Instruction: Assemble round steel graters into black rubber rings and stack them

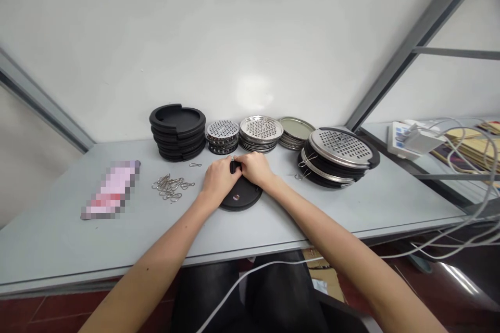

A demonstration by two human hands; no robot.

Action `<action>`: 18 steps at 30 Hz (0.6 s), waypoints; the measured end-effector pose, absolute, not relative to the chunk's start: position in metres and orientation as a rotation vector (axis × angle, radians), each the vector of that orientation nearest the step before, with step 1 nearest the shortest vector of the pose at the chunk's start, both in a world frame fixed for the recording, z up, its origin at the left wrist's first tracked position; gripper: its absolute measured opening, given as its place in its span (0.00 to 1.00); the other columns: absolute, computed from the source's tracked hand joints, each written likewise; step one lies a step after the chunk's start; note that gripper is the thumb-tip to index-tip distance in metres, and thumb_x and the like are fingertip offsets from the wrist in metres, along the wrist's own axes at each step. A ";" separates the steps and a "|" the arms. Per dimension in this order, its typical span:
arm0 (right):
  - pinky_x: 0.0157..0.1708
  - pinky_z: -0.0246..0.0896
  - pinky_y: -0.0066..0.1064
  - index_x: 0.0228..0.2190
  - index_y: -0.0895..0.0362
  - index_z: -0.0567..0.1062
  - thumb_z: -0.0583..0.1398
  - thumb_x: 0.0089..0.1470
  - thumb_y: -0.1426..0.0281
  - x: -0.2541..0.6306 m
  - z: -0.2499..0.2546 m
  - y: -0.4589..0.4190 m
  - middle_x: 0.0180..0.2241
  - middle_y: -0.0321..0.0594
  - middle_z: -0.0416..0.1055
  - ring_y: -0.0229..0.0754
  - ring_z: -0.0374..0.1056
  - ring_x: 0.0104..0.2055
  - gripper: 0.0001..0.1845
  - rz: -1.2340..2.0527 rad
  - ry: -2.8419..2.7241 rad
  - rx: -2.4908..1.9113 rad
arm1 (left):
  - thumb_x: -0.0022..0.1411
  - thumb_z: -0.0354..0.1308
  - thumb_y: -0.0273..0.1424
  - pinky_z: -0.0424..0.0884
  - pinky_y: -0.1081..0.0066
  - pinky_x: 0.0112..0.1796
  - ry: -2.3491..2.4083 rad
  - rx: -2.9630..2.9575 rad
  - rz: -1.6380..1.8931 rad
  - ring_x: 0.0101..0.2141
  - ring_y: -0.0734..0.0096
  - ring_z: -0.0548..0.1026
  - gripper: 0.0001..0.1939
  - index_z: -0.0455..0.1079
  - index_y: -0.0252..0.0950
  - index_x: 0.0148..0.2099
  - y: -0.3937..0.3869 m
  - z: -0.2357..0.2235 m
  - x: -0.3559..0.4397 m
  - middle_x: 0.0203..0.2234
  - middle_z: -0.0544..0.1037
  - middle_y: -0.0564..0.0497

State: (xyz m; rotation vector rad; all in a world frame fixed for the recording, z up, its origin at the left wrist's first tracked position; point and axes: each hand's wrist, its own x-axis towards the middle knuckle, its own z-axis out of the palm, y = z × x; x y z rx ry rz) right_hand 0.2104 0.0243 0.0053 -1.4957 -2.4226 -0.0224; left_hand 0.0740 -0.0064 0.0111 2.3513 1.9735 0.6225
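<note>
A round black base [245,197] lies flat on the table in front of me, a small shiny round spot on its face. My left hand [219,179] and my right hand [255,169] meet at its far edge, both with fingers closed on it. A small bit of metal shows between the fingertips; the fingers hide most of it. Left of my left hand lies a loose pile of wire clips [169,187], with a single wire clip [195,165] behind it.
Along the wall stand stacked black rings [177,140], small grater discs [222,129], larger grater discs [261,129] and plain metal discs [297,127]. Graters in black holders [344,148] with wire clips are at right. A blurred pink object [111,190] lies left; white cables [478,208] hang right.
</note>
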 end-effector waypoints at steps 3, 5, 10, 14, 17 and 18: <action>0.33 0.57 0.31 0.39 0.53 0.80 0.54 0.54 0.74 0.212 0.002 0.023 0.36 0.43 0.80 0.46 0.74 0.37 0.17 0.018 -2.358 -1.466 | 0.62 0.55 0.34 0.70 0.67 0.39 1.961 2.346 0.653 0.40 0.55 0.78 0.15 0.72 0.34 0.50 -0.007 0.010 0.074 0.39 0.81 0.42; 0.33 0.57 0.30 0.39 0.52 0.80 0.53 0.54 0.75 0.214 0.000 0.022 0.38 0.41 0.80 0.45 0.74 0.38 0.18 0.059 -2.313 -1.435 | 0.63 0.55 0.34 0.70 0.67 0.39 1.955 2.349 0.645 0.41 0.56 0.78 0.15 0.72 0.34 0.49 -0.008 0.010 0.074 0.39 0.80 0.43; 0.35 0.58 0.29 0.43 0.50 0.80 0.53 0.54 0.76 0.215 -0.001 0.021 0.40 0.39 0.79 0.44 0.73 0.41 0.21 0.111 -2.288 -1.422 | 0.64 0.53 0.33 0.70 0.67 0.37 1.934 2.422 0.605 0.40 0.56 0.78 0.14 0.71 0.33 0.49 -0.008 0.008 0.075 0.38 0.80 0.43; 0.35 0.58 0.29 0.43 0.51 0.79 0.52 0.54 0.76 0.216 0.002 0.020 0.39 0.40 0.79 0.44 0.73 0.40 0.20 0.097 -2.333 -1.405 | 0.65 0.52 0.31 0.71 0.67 0.38 1.926 2.461 0.559 0.41 0.56 0.78 0.19 0.68 0.29 0.56 -0.007 0.007 0.076 0.40 0.80 0.41; 0.35 0.58 0.29 0.43 0.52 0.80 0.53 0.55 0.76 0.216 0.002 0.020 0.38 0.41 0.79 0.44 0.73 0.40 0.20 0.086 -2.357 -1.387 | 0.65 0.51 0.31 0.71 0.68 0.38 1.930 2.467 0.482 0.41 0.57 0.78 0.21 0.66 0.28 0.58 -0.006 0.008 0.077 0.39 0.80 0.40; 0.35 0.58 0.29 0.43 0.52 0.80 0.53 0.55 0.76 0.217 0.002 0.020 0.38 0.41 0.79 0.44 0.72 0.40 0.20 0.089 -2.362 -1.383 | 0.65 0.51 0.31 0.71 0.68 0.38 1.933 2.465 0.460 0.40 0.57 0.78 0.21 0.66 0.28 0.58 -0.006 0.009 0.077 0.39 0.80 0.40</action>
